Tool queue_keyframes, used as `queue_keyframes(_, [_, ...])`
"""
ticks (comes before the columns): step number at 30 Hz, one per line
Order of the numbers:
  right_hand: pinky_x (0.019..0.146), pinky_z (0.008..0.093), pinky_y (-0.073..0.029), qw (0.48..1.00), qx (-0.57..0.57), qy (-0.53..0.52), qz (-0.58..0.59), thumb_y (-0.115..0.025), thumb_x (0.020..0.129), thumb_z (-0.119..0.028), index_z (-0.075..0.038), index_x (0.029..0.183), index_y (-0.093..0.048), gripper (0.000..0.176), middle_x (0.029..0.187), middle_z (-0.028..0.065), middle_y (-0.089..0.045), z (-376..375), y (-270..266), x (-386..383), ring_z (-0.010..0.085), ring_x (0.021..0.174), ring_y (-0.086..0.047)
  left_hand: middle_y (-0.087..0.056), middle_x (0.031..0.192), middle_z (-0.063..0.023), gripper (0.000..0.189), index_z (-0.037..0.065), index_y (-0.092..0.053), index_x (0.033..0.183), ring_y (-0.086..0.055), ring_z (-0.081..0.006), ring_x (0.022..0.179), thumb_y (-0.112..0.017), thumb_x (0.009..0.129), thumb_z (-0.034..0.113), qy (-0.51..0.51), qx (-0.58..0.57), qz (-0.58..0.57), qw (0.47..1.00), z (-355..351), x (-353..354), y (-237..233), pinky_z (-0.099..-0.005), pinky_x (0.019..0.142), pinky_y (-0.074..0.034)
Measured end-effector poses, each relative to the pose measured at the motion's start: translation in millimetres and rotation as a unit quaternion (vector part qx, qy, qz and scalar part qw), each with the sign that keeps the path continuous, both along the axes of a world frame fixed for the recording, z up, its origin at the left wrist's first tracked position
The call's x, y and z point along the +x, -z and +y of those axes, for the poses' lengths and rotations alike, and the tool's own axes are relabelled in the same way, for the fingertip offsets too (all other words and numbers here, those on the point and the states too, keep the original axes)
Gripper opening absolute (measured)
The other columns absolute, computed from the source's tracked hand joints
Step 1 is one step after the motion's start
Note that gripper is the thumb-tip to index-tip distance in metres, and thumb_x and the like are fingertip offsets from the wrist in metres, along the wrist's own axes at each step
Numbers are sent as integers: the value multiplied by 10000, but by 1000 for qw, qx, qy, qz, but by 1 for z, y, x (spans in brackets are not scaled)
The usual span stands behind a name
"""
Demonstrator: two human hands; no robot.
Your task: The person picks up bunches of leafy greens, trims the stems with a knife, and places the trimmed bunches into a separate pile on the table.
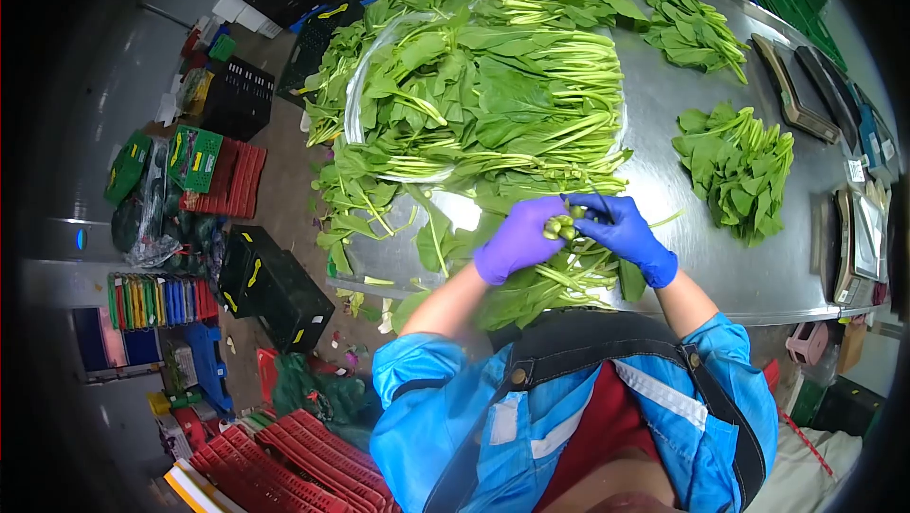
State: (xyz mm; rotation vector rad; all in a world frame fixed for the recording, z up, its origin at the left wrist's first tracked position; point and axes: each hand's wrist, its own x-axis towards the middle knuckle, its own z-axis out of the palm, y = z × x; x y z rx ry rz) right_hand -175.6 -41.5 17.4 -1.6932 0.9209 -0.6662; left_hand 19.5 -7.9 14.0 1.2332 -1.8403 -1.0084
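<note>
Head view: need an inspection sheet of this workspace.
Surface: metal table, shiny, partly covered by greens.
Job's things: held bunch, stem ends up; leafy heap beyond; two separate bunches to the heap's right.
Clutter: scraps at the table's left edge.
Hands: gloved; left hand grips the held bunch; right hand beside its stem ends, grip unclear.
Cables: nothing seen.
Surroundings: red crates, black crate at left.

The left hand grips stems; the right hand touches them. From there, greens heap at eleven o'clock on the table, with a bunch at one, a scale at three, a crate at nine.
</note>
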Motion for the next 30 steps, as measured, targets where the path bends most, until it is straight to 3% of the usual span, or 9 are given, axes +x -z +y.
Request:
queue_keyframes(6, [500,196,-416,975,143,158,-61,-659,830,-230,-42,856,-690,192,658,-7,-600,-16,-3,-19,53,538,-519,-654,949,-147,281,37,-625,931,-631,-322,829,-676,658,80,-96,45,-33,994,-13,32,-6,-348,730,-502])
queue_keyframes(10, [471,196,-393,985,128,112,-5,-640,841,-232,-26,860,-675,209,638,-2,-591,-27,-26,-28,50,506,-503,-564,1176,-232,375,9,-593,1014,-586,-325,1014,-718,683,135,-139,-138,-189,962,-19,26,-7,-361,877,-458])
queue_keyframes(13, [463,179,-356,996,64,55,9,-640,842,-217,-22,946,-669,223,620,-2,-576,-27,-46,-6,29,488,-466,-658,992,-104,357,2,-600,1023,-627,-184,902,-729,719,139,16,204,179,962,-27,-8,-33,-318,840,-477])
queue_keyframes(18, [403,159,-324,977,104,123,-139,-554,900,-298,-81,1173,-593,351,697,-1,-626,-39,-57,-12,27,424,-414,-631,1020,-123,386,-27,-537,1106,-615,-212,934,-669,763,93,59,200,326,922,-54,6,-32,-338,872,-484])
queue_keyframes(20, [403,149,-318,974,110,147,-133,-544,903,-289,-77,1164,-599,341,707,-3,-629,-49,-40,-30,28,425,-420,-560,1165,-192,438,-59,-454,1201,-560,-295,1078,-602,807,64,-73,259,542,796,-62,29,-28,-405,960,-448])
queue_keyframes(23, [447,158,-344,973,123,154,-119,-541,902,-283,-73,1129,-624,320,731,5,-637,-50,-34,-41,32,473,-445,-505,1227,-219,480,-73,-376,1268,-493,-338,1159,-553,833,29,-131,287,626,713,-74,50,-18,-444,1010,-410])
queue_keyframes(26, [698,217,-452,985,93,121,-77,-590,876,-265,-65,1170,-605,356,879,59,-663,-51,-33,-35,85,747,-576,-503,1232,-216,454,-71,-386,1265,-492,-328,1160,-539,848,23,-124,290,606,730,-82,44,-13,-439,1011,-408])
queue_keyframes(28, [640,196,-431,992,41,78,-92,-593,838,-240,-71,1269,-527,468,1006,87,-655,-45,-28,-18,43,618,-499,-541,1169,-195,423,-71,-428,1230,-537,-299,1095,-559,843,41,-132,307,572,749,-87,25,-12,-408,987,-424])
queue_keyframes(30, [714,232,-454,998,34,29,-46,-675,782,-169,-74,1366,-405,651,1172,87,-588,-42,-13,-5,83,811,-549,-576,1086,-165,375,-65,-484,1180,-569,-265,1014,-578,841,64,-112,316,554,762,-95,4,-3,-369,928,-453])
